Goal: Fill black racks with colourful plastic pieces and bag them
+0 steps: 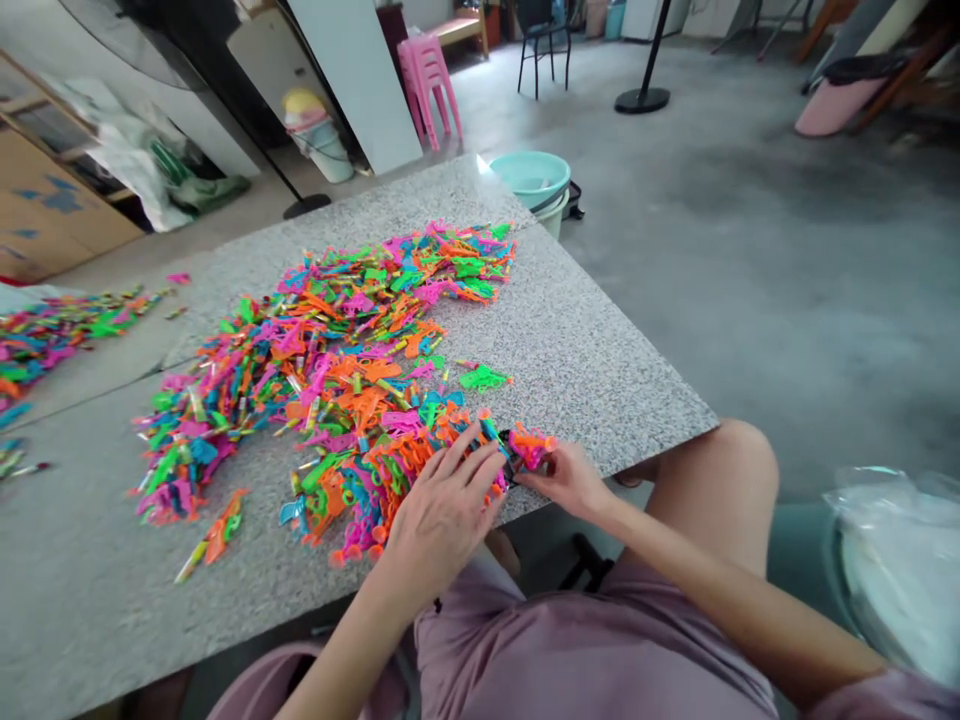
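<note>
Small plastic toy guns (360, 405) in orange, pink, green and blue lie heaped on the speckled stone table (555, 350). Along the near edge, a tightly packed row of toy guns (367, 500) stretches to the right. Over the right part of this row rests my left hand (450, 490), open, fingers stretched out and touching the guns. My right hand (566, 482) is closed, thumb and fingers pinching a few pink and orange toy guns (531, 447) at the row's right end. Something dark shows between the hands; I cannot make out what it is.
Another pile of toy guns (52, 340) lies at the far left. A loose orange toy gun (217, 530) is near the front edge. Basins (531, 175) stand beyond the table corner, and a tub with clear plastic bags (900, 560) is on my right.
</note>
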The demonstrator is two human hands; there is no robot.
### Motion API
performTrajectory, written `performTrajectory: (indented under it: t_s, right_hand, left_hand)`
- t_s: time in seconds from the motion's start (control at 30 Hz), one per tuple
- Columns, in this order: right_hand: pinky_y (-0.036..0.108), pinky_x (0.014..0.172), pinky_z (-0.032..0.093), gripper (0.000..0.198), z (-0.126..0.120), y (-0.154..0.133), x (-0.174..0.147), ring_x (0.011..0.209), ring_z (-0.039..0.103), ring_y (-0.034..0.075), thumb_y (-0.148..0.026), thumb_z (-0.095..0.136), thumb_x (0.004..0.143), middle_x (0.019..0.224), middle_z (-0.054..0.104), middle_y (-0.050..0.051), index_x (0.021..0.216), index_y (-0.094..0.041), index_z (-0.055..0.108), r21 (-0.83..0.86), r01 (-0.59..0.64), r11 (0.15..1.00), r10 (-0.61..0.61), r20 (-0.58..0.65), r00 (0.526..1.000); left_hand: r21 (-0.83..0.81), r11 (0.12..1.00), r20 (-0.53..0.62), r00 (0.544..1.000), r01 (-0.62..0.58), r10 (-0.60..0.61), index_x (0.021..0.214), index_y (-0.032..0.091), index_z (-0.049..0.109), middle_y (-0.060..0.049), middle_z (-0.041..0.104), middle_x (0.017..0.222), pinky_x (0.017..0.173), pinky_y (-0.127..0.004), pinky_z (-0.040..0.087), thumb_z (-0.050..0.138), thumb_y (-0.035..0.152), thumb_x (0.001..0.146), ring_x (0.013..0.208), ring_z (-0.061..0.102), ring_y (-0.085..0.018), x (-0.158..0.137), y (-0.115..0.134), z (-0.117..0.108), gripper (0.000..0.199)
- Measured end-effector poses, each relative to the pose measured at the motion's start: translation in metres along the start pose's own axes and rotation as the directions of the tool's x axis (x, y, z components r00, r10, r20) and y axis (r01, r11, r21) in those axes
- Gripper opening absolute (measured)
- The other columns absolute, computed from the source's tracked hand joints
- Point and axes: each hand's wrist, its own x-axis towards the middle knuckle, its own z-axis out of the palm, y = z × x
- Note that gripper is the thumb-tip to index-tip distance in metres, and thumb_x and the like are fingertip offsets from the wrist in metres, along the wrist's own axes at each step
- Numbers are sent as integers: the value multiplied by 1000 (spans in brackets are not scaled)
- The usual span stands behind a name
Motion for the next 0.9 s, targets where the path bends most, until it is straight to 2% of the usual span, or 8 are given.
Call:
performTrajectory:
  t_s: [0.13,0.43,0.57,0.67,0.73,0.8,0.87,0.9]
  right_hand:
    - [24,64,42,16,1,-6,-1,69,63,16,-33,71,80,78,70,0,86,-20,65,-127,60,990,-61,-5,998]
    - [24,59,32,14,8,-23,2,67,63,17,-24,66,80,74,69,4,93,-19,64,-498,-25,867,91,108,990]
    - [24,58,31,16,19,-21,2,68,63,16,-18,63,81,77,70,4,97,-18,63,-512,57,857,31,161,987]
    - [22,58,33,17,7,-22,8,67,62,15,-15,64,79,77,70,2,97,-17,64,-485,110,867,12,242,970]
    - [22,59,36,13,-10,-26,26,67,62,15,-14,67,76,75,69,1,89,-17,65,-495,170,852,27,364,931]
    - [23,64,41,12,-26,-32,59,74,64,17,-13,65,79,81,70,3,90,-18,67,-579,214,787,17,367,930]
    - [26,73,46,25,-32,-39,104,90,65,20,-8,53,87,102,70,8,107,-18,65,-710,267,652,-111,258,960]
    - [28,77,47,32,-29,-42,128,100,63,21,-7,48,89,116,66,11,115,-19,63,-745,354,566,-216,280,935]
  left_hand:
    - [7,1000,0,1000,8,-8,134,20,49,-4,54,144,109,-44,41,50,28,97,144,32,-28,-2,1,0,38]
    - [-52,999,-39,999,7,-9,131,20,52,-7,58,138,108,-46,43,52,24,95,143,35,-28,-1,0,1,36]
    - [-89,996,-48,999,19,-24,136,20,47,-8,57,138,108,-46,44,56,29,95,143,34,-28,1,0,-1,43]
    - [-70,997,-38,999,18,-21,141,22,43,-8,61,131,107,-48,45,60,31,93,139,40,-30,4,3,2,52]
    - [-38,999,-45,999,25,-27,134,22,50,-8,64,123,105,-49,46,59,28,93,133,47,-30,6,6,5,42]
    - [-23,999,-73,997,35,-37,126,22,57,-8,65,119,104,-48,48,56,25,94,131,49,-29,8,9,7,32]
    - [-22,999,-95,994,49,-51,124,23,58,-7,65,118,102,-47,50,56,24,94,134,47,-29,8,11,7,30]
    - [-20,998,-103,993,59,-60,124,23,58,-6,65,118,101,-47,51,57,23,94,135,45,-30,8,12,6,30]
